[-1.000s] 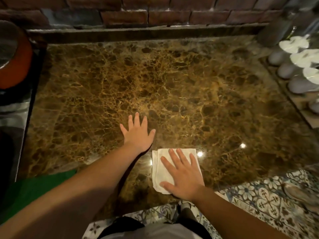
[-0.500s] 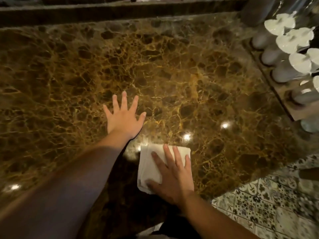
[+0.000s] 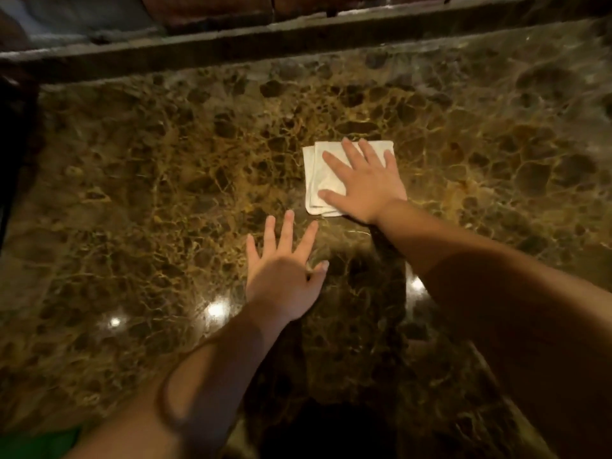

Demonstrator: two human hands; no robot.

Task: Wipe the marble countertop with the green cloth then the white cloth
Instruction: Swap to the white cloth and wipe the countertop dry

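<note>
The brown, gold-veined marble countertop (image 3: pixel 149 200) spreads glossy in front of me. The folded white cloth (image 3: pixel 318 180) lies flat on it under my right hand (image 3: pixel 367 183); my left hand (image 3: pixel 281 276) rests spread on the bare stone just beside it.

One folded white cloth (image 3: pixel 318 173) lies on the middle of the one brown, gold-veined marble countertop (image 3: pixel 149 180). Two bare hands are on that surface: the right hand (image 3: pixel 364 183) flat on the cloth, the left hand (image 3: pixel 281 273) nearer and just left of it. One patch of green cloth (image 3: pixel 43 442) shows at the near left corner. Three bright light reflections (image 3: pixel 215 309) dot the near marble. One dark stone ledge (image 3: pixel 298 38) runs along the far edge.
</note>
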